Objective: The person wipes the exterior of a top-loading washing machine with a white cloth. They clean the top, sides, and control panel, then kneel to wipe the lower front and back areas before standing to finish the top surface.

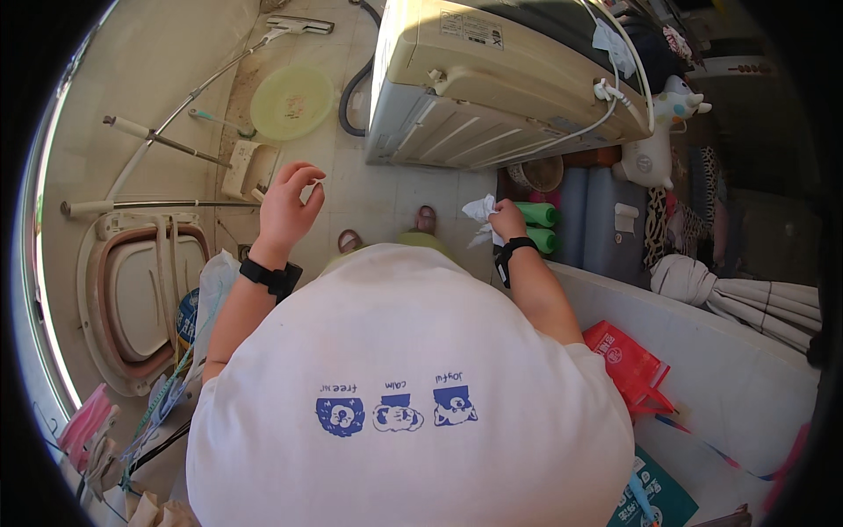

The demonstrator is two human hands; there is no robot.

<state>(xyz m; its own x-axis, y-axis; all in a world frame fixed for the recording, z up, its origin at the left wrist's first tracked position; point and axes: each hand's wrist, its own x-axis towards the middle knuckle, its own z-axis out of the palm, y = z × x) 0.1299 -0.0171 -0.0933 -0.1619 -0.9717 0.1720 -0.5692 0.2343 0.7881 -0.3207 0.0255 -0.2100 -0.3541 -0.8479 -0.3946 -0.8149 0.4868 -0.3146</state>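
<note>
My left hand point(290, 205) is raised over the tiled floor point(369, 191), with its fingers curved and a gap between thumb and fingertips. I see nothing in it. A white dustpan point(247, 168) lies beyond it on the left, beside the handle of a pole. On the other side, my right hand point(508, 221) grips crumpled white tissue or thin cloth point(483, 209), whose loose ends hang out of the fist. Two green bottles point(541, 227) are just right of that hand. Each wrist wears a black band.
Ahead stands a washing machine point(514, 85) with a grey drain hose point(349, 85). A pale green basin point(292, 102), a squeegee point(299, 25) and a folded tub point(141, 290) are at left. Right are a low white wall point(698, 329), a red bag point(625, 362) and a tied curtain point(731, 293).
</note>
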